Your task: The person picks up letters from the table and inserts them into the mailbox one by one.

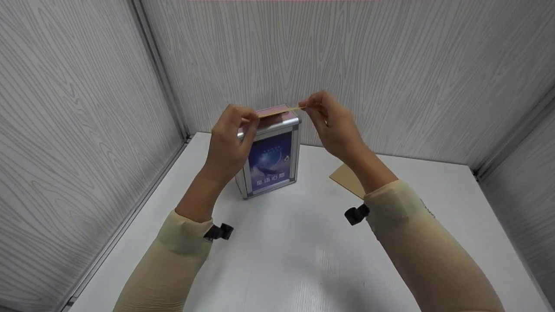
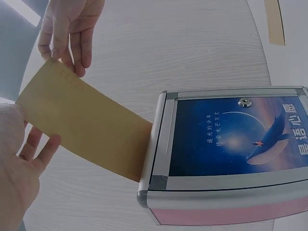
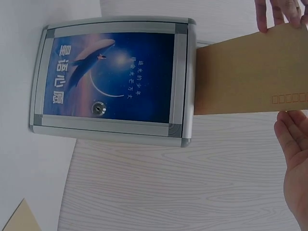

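A brown paper envelope [image 2: 86,120] with a row of small printed squares stands upright over the top of a metal-framed suggestion box [image 1: 269,151]. My left hand [image 1: 230,134] pinches one side edge of it between thumb and fingers. On the opposite edge, my right hand [image 1: 334,123] pinches it near the upper corner. The envelope's lower end disappears behind the box's top front rim, so I cannot tell how deep it sits. The box has pink sides, a blue whale poster and a small round lock [image 3: 99,109] on its front door.
A second brown envelope [image 1: 347,180] lies flat on the white table [image 1: 282,251], right of the box and partly hidden by my right forearm. Wood-patterned panels [image 1: 347,52] enclose the table at the back and both sides.
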Motion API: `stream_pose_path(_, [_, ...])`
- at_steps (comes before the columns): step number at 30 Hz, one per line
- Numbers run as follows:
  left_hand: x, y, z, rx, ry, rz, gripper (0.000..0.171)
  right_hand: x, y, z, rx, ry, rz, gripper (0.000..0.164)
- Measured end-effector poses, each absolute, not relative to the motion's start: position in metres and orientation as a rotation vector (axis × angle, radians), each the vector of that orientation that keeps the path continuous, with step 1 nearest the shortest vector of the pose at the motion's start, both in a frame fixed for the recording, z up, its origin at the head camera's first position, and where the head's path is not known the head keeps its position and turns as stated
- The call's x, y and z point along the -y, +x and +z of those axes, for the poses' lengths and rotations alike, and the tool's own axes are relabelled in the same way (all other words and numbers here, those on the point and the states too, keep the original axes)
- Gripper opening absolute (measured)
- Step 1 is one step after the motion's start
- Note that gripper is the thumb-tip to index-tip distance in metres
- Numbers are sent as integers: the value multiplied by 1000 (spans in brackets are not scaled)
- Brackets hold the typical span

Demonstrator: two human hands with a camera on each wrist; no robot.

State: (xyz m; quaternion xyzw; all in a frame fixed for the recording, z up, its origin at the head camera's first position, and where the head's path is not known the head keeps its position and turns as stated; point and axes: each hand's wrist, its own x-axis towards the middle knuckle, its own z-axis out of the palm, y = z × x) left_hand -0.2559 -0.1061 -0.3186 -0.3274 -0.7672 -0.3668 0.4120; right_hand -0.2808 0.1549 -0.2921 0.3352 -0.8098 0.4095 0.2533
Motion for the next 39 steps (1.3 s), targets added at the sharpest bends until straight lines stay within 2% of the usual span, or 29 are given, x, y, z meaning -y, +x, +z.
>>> stream_pose_path(13, [116,-270,-325,1960,-724,-690,3,-139,-298,-305,2155,816,942,14])
stream_pose_path(19, [124,-278,-339,2032,-647,-570,11,-132,-311,-318,2142,763,949,7])
stream_pose_path(31, [132,-289,-362,2093,-525,-408,6,-115,-324,-345,2233,664,934,7])
stream_pose_path(39, [124,-291,-371,2175,-471,-398,10,-111,-326,-367,2281,540,921,10])
